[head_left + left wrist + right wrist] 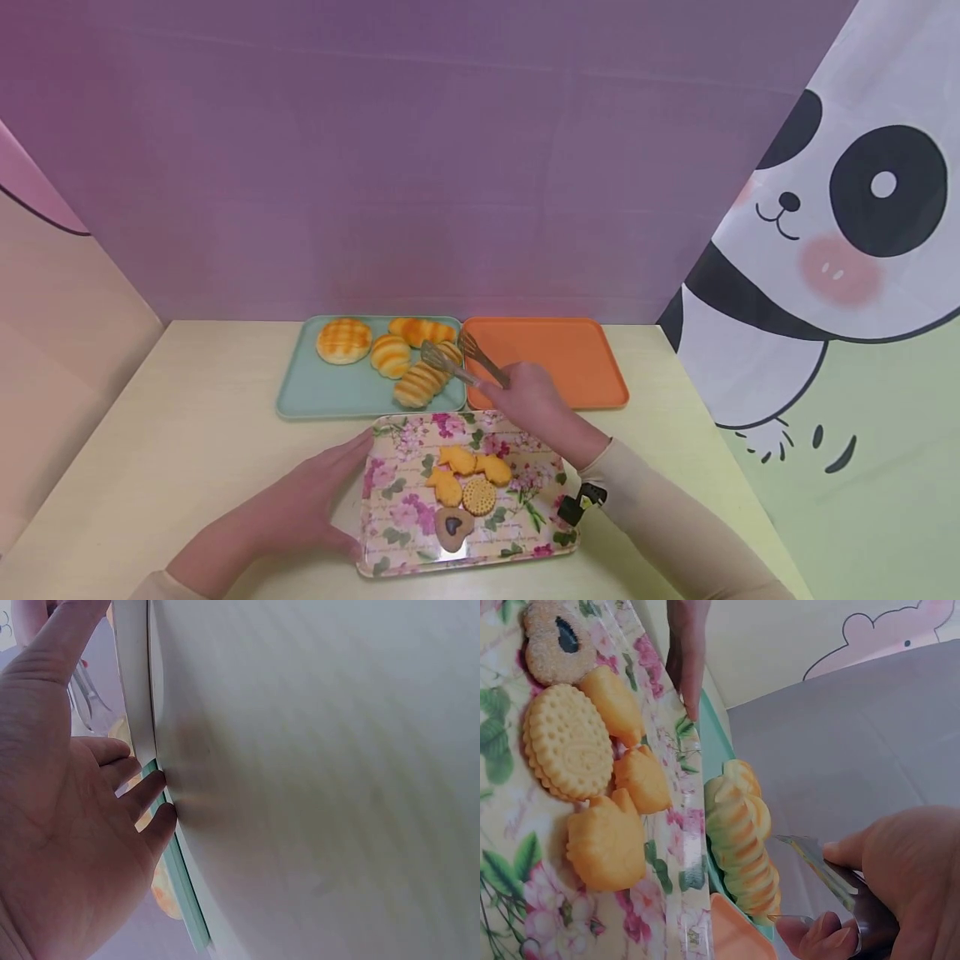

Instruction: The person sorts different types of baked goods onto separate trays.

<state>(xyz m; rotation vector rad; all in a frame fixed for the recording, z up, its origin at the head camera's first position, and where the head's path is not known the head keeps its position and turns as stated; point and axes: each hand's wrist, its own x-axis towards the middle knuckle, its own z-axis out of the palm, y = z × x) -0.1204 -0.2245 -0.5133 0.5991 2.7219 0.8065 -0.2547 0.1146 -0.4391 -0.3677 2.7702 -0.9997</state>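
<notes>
In the head view my right hand [530,398] grips a pair of metal tongs [489,363], their spread tips on either side of the end of a long striped bread roll [422,385]. Whether the tips touch it I cannot tell. That roll lies with several other breads on a green tray [296,398]. My left hand [315,492] rests at the left edge of a floral tray [397,554], thumb and fingers spread along it. In the left wrist view its fingers [154,825] look slightly bent by the rim. Several cookies, including a round cookie [479,497], lie on the floral tray.
An orange tray [555,354] stands right of the green one, edge to edge. Behind both rises a purple backdrop [420,167]. A panda-printed sheet [787,333] borders the pale table [187,400] on the right.
</notes>
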